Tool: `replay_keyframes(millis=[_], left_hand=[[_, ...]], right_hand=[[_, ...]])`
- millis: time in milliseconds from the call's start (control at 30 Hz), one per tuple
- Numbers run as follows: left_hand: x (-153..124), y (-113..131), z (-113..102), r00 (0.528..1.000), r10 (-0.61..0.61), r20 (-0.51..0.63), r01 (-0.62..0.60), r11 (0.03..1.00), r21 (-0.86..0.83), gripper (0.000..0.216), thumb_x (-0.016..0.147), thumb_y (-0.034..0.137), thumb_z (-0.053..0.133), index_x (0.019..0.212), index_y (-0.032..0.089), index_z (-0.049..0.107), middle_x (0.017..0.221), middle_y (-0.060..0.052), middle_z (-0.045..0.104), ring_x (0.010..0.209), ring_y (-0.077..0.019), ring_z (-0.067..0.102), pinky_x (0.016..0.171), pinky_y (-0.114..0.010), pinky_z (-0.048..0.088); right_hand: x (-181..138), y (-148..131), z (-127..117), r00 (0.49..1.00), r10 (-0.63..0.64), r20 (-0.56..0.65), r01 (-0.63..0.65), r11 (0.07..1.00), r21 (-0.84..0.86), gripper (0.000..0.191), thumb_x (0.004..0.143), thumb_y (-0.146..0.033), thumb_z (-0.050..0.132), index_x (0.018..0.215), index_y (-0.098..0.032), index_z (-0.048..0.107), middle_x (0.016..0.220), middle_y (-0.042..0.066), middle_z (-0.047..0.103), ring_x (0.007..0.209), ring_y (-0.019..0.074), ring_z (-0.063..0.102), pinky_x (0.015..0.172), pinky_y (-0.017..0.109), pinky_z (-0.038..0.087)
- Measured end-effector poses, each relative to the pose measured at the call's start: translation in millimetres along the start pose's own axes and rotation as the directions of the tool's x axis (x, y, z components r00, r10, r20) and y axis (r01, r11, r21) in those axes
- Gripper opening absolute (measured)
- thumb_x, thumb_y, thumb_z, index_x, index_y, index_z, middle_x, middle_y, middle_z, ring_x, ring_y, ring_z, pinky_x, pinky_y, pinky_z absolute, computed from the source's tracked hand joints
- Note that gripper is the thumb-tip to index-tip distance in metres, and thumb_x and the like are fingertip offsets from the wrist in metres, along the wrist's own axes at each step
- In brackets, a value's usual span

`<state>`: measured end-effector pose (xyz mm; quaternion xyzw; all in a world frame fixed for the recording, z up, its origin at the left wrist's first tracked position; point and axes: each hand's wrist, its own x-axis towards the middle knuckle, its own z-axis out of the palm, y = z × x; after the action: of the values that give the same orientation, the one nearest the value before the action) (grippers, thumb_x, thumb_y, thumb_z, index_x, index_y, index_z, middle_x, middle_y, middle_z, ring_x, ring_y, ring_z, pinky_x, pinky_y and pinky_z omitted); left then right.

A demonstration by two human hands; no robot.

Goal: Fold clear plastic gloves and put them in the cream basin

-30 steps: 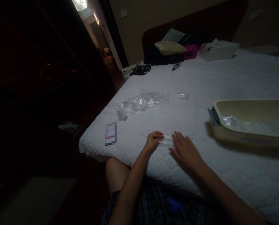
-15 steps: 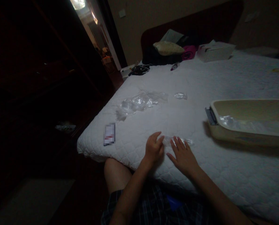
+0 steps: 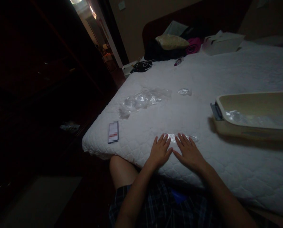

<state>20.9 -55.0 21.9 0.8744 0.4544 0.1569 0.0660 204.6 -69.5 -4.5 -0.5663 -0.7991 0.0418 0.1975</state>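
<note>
A narrow strip of clear plastic, perhaps a folded bag (image 3: 172,138), lies on the white quilted mattress cover (image 3: 141,152) near its front edge. My left hand (image 3: 160,151) rests flat with its fingertips on the strip's left part. Beside it my right hand (image 3: 188,152) is also flat, fingers stretched over the right part. The two thumbs nearly meet. My fingers hide parts of the strip. Farther back lies a crumpled clear plastic bag (image 3: 143,98), with a smaller clear plastic piece (image 3: 184,91) to its right.
At the right stands a cream plastic bin (image 3: 250,134) with a grey latch and clear plastic inside. A blurred phone-like object (image 3: 113,132) lies near the left corner. A white box (image 3: 223,43), a pale cushion (image 3: 172,42) and dark cables (image 3: 141,66) are at the far end.
My left hand has gone from raised and curled to flat on the plastic strip. My right hand stays flat on it. The view has shifted slightly.
</note>
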Motion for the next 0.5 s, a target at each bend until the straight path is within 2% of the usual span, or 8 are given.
replay_keyframes(millis=[67,133,167,233,300,367,433,500], left_hand=[[0,1,1,1.000,-0.008,-0.013,0.007,1.000,-0.007,0.046,0.092,0.038,0.034,0.134,0.019,0.037,0.145,-0.010,0.031,0.136,-0.0216,0.022,0.112,-0.048,0.015],[0,2,1,1.000,-0.009,-0.028,0.009,1.000,-0.015,0.045,0.092,0.038,0.036,0.133,0.018,0.039,0.145,-0.012,0.030,0.136,-0.0218,0.023,0.112,-0.047,0.016],[0,2,2,0.999,-0.010,-0.035,0.010,1.000,-0.018,0.045,0.092,0.037,0.037,0.132,0.018,0.040,0.145,-0.012,0.030,0.136,-0.0221,0.023,0.112,-0.048,0.016],[1,2,2,0.999,-0.013,-0.039,0.012,1.000,-0.020,0.045,0.091,0.037,0.037,0.132,0.018,0.040,0.145,-0.012,0.031,0.136,-0.0226,0.024,0.111,-0.048,0.016],[1,1,2,0.999,-0.015,-0.032,0.014,1.000,-0.011,0.045,0.091,0.037,0.037,0.133,0.018,0.039,0.144,-0.012,0.032,0.136,-0.0229,0.024,0.112,-0.049,0.016],[1,1,3,1.000,-0.011,-0.020,0.011,1.000,0.004,0.047,0.091,0.037,0.036,0.134,0.017,0.037,0.145,-0.012,0.032,0.136,-0.0231,0.023,0.112,-0.048,0.016],[0,1,3,1.000,-0.007,-0.017,0.007,1.000,0.020,0.049,0.092,0.037,0.036,0.136,0.016,0.033,0.145,-0.011,0.031,0.137,-0.0225,0.021,0.112,-0.048,0.016],[-1,2,2,1.000,-0.010,-0.025,0.011,0.999,0.035,0.052,0.092,0.038,0.035,0.137,0.014,0.029,0.145,-0.011,0.030,0.137,-0.0217,0.019,0.113,-0.047,0.016]], right_hand=[[0,8,-4,1.000,0.018,0.016,-0.021,0.979,0.204,0.061,0.086,-0.052,0.034,0.136,-0.018,0.038,0.146,0.012,0.029,0.136,0.0254,0.020,0.110,0.049,0.015],[-1,20,-11,0.996,0.088,0.016,-0.085,0.874,0.479,0.055,0.088,-0.051,0.031,0.134,-0.022,0.041,0.146,0.008,0.031,0.135,0.0229,0.024,0.109,0.047,0.021],[-1,27,-14,0.989,0.149,0.021,-0.130,0.778,0.614,0.054,0.089,-0.050,0.029,0.134,-0.024,0.040,0.146,0.007,0.032,0.134,0.0212,0.026,0.108,0.045,0.025],[0,41,-23,0.965,0.262,0.026,-0.190,0.623,0.758,0.055,0.091,-0.049,0.015,0.136,-0.025,0.036,0.143,0.008,0.036,0.130,0.0198,0.035,0.102,0.044,0.036],[1,50,-30,0.926,0.364,0.101,-0.233,0.339,0.911,0.059,0.089,-0.053,0.013,0.130,-0.022,0.044,0.138,0.012,0.044,0.125,0.0224,0.043,0.098,0.045,0.041],[4,55,-35,0.883,0.427,0.195,-0.249,0.075,0.965,0.057,0.086,-0.055,0.022,0.119,-0.020,0.053,0.132,0.014,0.050,0.122,0.0243,0.046,0.098,0.046,0.041],[7,55,-36,0.833,0.487,0.264,-0.248,-0.099,0.964,0.046,0.084,-0.051,0.034,0.108,-0.020,0.058,0.126,0.014,0.055,0.121,0.0242,0.047,0.099,0.046,0.040],[9,53,-34,0.780,0.543,0.309,-0.219,-0.227,0.949,0.033,0.080,-0.045,0.044,0.098,-0.021,0.060,0.120,0.012,0.060,0.119,0.0236,0.049,0.101,0.045,0.039]])
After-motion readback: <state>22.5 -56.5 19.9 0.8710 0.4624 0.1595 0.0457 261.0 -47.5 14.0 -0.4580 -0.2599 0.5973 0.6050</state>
